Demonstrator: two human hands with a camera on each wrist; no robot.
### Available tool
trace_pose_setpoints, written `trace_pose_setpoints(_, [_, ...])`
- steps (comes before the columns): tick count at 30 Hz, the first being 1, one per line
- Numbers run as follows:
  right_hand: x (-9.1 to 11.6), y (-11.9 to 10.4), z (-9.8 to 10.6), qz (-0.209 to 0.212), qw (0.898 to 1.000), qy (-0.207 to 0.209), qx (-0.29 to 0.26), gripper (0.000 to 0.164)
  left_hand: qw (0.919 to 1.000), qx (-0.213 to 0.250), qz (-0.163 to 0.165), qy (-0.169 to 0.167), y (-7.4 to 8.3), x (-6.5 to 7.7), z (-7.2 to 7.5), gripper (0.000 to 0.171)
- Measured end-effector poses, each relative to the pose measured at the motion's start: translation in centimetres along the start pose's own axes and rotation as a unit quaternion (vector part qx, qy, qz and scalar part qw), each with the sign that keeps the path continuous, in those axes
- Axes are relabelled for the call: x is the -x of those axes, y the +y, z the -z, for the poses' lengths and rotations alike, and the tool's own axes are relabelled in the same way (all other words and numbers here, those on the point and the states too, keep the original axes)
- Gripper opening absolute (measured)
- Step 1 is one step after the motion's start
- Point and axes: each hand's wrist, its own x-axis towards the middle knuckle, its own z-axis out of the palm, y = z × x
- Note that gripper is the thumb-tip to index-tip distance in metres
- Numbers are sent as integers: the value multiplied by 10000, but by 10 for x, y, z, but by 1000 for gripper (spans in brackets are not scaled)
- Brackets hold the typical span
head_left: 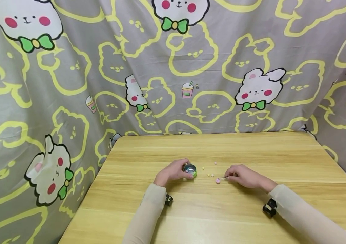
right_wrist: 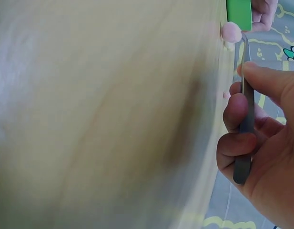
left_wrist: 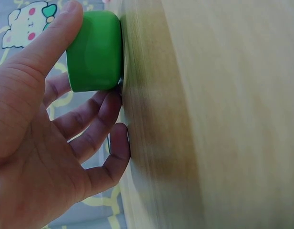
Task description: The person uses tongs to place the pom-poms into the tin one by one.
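Observation:
My left hand point(head_left: 177, 169) grips a small round green tin point(head_left: 195, 174), thumb on one side and fingers on the other. The tin stands open-topped on the table, and the left wrist view shows its smooth green wall point(left_wrist: 96, 52). In my right hand point(head_left: 246, 176) is a pair of metal tweezers point(right_wrist: 247, 119), pinched near the front with the other fingers curled round the rear. Their tips are right at a pink ball point(right_wrist: 231, 32), the largest one, low over the wood. Several smaller balls lie between the hands, among them a yellow ball point(head_left: 203, 168) and a pale pink ball point(head_left: 215, 163).
The wooden table point(head_left: 237, 217) reaches back to a grey patterned curtain point(head_left: 166, 101), which also hangs along the left and right sides. A black wrist camera point(head_left: 269, 208) sits on the right sleeve, and another camera point(head_left: 168, 199) on the left.

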Motion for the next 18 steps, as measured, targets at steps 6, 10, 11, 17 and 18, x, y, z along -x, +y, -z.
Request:
trace_pose_setpoints(6, [0,2,2,-83,9999,-10,-118,10,10000,-41,-40,14,0,0,0,42])
trace_pose_setpoints(10, [-1,4,3,-293,9992,10,-259,10,10000,-76,-53,23,-1,0,0,42])
trace_pose_setpoints(11, [-2,4,4,-339,9990,20,-295,11,10000,-79,-53,22,-1,0,0,42])
trace_pose_setpoints(17, [-5,6,4,-437,9978,123,-481,11,10000,-14,-15,-2,-1,0,0,43])
trace_pose_setpoints(18, [-6,6,4,-438,9976,153,-517,11,10000,-7,-6,-5,-1,0,0,43])
